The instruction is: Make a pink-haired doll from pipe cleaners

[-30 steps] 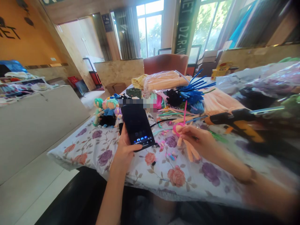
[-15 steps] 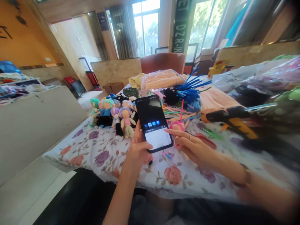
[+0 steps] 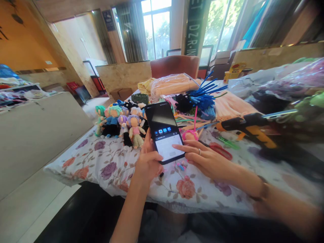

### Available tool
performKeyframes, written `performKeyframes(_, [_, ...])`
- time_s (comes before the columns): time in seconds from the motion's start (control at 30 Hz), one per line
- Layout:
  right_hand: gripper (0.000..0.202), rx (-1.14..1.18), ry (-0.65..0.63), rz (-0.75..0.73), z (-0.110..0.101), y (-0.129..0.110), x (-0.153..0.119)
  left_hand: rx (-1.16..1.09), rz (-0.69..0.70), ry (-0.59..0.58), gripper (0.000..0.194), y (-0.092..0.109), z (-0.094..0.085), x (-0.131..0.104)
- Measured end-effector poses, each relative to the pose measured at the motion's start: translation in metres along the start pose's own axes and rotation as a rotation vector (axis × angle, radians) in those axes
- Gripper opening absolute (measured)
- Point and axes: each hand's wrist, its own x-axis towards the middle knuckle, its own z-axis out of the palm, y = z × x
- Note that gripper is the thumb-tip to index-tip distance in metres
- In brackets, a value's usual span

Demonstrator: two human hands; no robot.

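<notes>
A black smartphone [image 3: 163, 118] is tilted up above the table, its lower screen lit white below a row of blue icons. My left hand [image 3: 149, 157] grips it by the lower left side, thumb along the bottom edge. My right hand [image 3: 206, 158] has its index finger stretched over the white part of the screen; the other fingers are loosely bent and hold nothing. Whether the fingertip touches the glass, I cannot tell. Just behind the right hand lies a pink-haired doll head [image 3: 190, 135], partly hidden, with red-handled scissors [image 3: 222, 151] beside it.
Several small fuzzy dolls [image 3: 135, 131] stand left of the phone on the flowered tablecloth [image 3: 93, 162]. Blue pipe cleaners [image 3: 206, 91] and peach pipe cleaners [image 3: 234, 104] lie behind. A black and orange glue gun [image 3: 249, 126] rests at the right, near plastic bags [image 3: 275, 79].
My right index finger has moved left and slightly down across the lit lower screen. The phone stays in my left hand, and the whole view has shifted slightly.
</notes>
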Motion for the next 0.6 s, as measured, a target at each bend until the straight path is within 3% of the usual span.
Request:
performKeyframes(0.23, [0.018, 0.073, 0.022, -0.009, 0.001, 0.002, -0.003, 0.002, -0.024, 0.018, 0.087, 0.002, 0.000, -0.001])
performKeyframes(0.6, [0.017, 0.102, 0.106, -0.176, -0.002, 0.006, -0.008, -0.067, -0.073, 0.112, 0.086, 0.005, -0.011, -0.001])
